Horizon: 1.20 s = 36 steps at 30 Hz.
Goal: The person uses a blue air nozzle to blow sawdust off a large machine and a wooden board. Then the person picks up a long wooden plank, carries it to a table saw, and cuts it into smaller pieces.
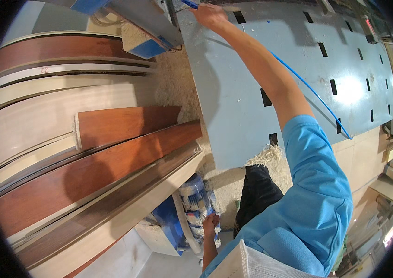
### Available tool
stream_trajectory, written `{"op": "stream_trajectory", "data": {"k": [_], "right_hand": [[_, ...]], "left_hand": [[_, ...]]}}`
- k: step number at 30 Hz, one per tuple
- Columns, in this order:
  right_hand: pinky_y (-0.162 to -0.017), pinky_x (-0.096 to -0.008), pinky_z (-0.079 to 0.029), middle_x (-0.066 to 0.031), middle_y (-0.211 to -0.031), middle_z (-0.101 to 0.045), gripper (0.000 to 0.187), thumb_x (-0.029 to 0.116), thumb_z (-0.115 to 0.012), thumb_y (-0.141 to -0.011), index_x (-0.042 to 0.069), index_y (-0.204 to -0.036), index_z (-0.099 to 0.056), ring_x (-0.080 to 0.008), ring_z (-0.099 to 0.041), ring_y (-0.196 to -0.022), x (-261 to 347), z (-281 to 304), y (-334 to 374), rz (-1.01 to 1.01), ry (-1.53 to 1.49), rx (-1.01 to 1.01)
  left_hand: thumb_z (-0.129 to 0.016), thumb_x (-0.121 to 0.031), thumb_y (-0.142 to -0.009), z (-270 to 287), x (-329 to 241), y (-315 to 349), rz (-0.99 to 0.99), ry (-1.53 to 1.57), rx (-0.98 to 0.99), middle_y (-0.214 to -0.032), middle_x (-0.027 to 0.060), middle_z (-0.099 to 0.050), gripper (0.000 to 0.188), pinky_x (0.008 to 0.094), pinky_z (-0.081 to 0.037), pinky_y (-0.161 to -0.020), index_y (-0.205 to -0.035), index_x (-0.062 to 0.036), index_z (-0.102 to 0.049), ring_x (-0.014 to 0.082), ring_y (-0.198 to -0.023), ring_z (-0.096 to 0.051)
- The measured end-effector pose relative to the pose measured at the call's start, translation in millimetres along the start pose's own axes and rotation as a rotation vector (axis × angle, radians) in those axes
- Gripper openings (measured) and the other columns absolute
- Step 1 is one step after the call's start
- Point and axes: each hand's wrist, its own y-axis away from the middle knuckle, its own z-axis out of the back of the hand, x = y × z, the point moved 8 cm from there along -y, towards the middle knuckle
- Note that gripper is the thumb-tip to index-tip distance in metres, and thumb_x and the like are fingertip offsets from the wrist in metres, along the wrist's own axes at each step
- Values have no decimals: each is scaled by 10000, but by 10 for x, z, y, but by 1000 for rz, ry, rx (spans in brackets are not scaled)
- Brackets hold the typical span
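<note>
My right hand reaches to the far left corner of a grey-blue metal table with rectangular slots. Its fingers are closed round a slim blue tool, seen only in part. A thin blue hose lies across the table and passes behind my right forearm; whether it joins the tool is hidden. Low down, my left hand hangs beside a dusty blue motor. Its fingers are curled, and what they hold, if anything, cannot be made out.
Long reddish-brown boards and pale boards are stacked at the left. Wood shavings pile at the table's near edge, and sawdust covers the floor beside it. Metal machine parts stand over the table's far side.
</note>
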Motion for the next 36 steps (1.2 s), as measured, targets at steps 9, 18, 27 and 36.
{"op": "stream_trajectory", "data": {"k": [9,18,27,36], "right_hand": [[-800,-492,-562,-222,-984,-720,541,505,-471,-998,11,-1011,-693,-408,-699,-936,-335,303,148,-225,-22,-35],[-801,-506,-559,-237,-997,-715,548,502,-471,-997,-11,-1031,-664,-411,-693,-955,618,142,166,69,108,181],[-794,-479,-566,-197,-1028,-719,528,500,-456,-1007,9,-1097,-629,-380,-703,-954,1025,56,-347,40,35,124],[-785,-474,-555,-150,-985,-739,433,487,-528,-955,121,-983,-757,-337,-710,-955,1236,679,1049,132,-136,396]], "left_hand": [[-612,-335,-969,-261,-600,-59,-137,44,95,-993,85,-700,346,291,-526,-807,-1158,-46,-627,168,-901,-670],[-600,-306,-977,-305,-504,-209,-97,124,28,-1010,102,-714,330,304,-547,-760,-1176,-45,-632,186,-895,-697],[-571,-332,-968,-441,-461,-253,-100,102,77,-1069,132,-700,402,324,-532,-820,-1223,-22,-588,220,-953,-685],[-574,-285,-999,-544,-1248,-125,-245,37,144,-1080,138,-660,368,335,-528,-825,-1242,-9,-558,207,-968,-653]]}}
